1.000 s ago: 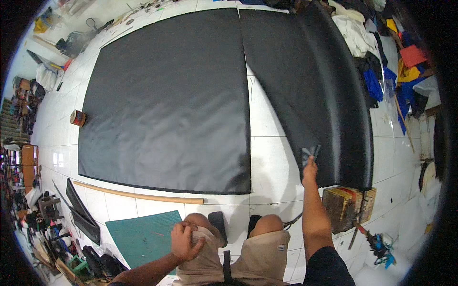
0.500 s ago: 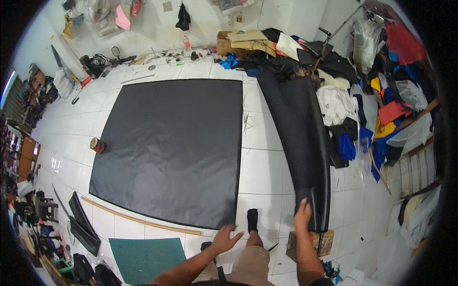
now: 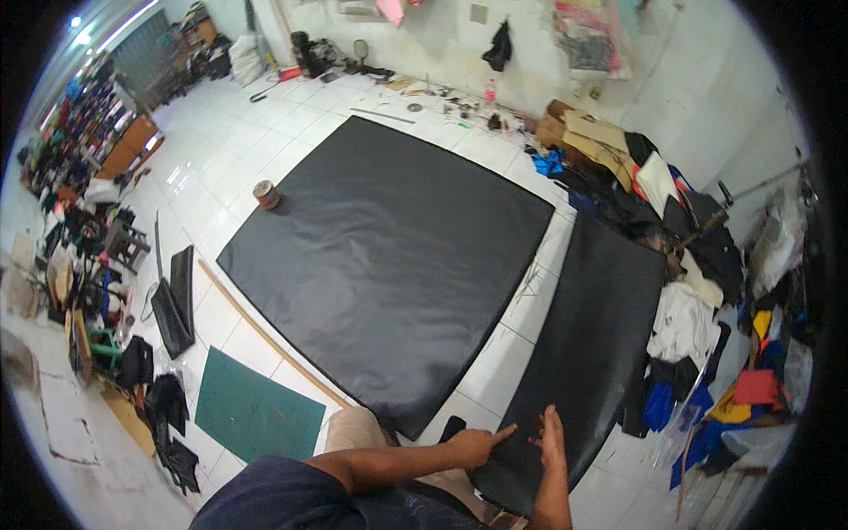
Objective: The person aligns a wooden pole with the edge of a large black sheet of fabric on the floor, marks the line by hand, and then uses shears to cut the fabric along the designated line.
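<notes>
A narrow black sheet (image 3: 587, 344) lies on the white tiled floor, to the right of a large black sheet (image 3: 389, 247). My left hand (image 3: 477, 443) reaches across my knee to the narrow sheet's near end, index finger stretched out and touching it, holding nothing. My right hand (image 3: 551, 435) lies just beside it, fingers extended flat on the same end of the sheet. The two hands are a finger's length apart.
A round tin (image 3: 265, 193) stands on the large sheet's left corner. A long wooden strip (image 3: 269, 336) and a green cutting mat (image 3: 256, 415) lie at the near left. Heaps of clothes (image 3: 698, 336) and cardboard (image 3: 587, 132) line the right; clutter fills the left edge.
The view has turned and lifted toward the far wall. My left hand has moved from my knee over to the narrow sheet's near end, next to my right hand.
</notes>
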`<action>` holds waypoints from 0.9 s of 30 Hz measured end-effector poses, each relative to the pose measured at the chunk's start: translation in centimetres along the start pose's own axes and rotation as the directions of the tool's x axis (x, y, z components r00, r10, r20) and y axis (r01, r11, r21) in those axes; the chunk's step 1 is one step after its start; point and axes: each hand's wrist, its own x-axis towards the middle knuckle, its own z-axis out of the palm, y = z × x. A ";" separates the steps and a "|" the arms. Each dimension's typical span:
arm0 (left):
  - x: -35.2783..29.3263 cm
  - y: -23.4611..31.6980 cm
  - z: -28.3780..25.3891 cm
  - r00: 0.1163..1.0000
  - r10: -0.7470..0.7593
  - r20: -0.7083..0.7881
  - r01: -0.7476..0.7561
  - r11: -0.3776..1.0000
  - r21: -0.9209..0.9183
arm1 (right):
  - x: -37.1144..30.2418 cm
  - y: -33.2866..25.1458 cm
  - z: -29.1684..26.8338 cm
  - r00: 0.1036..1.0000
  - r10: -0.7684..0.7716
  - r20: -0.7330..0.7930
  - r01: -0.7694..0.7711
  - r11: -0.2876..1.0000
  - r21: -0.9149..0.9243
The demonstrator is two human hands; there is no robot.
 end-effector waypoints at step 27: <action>-65.6 -64.0 -11.1 -0.174 -0.965 -0.197 0.183 0.165 -0.969 | 6.8 -8.0 26.4 0.921 0.389 0.024 0.311 -0.697 -0.646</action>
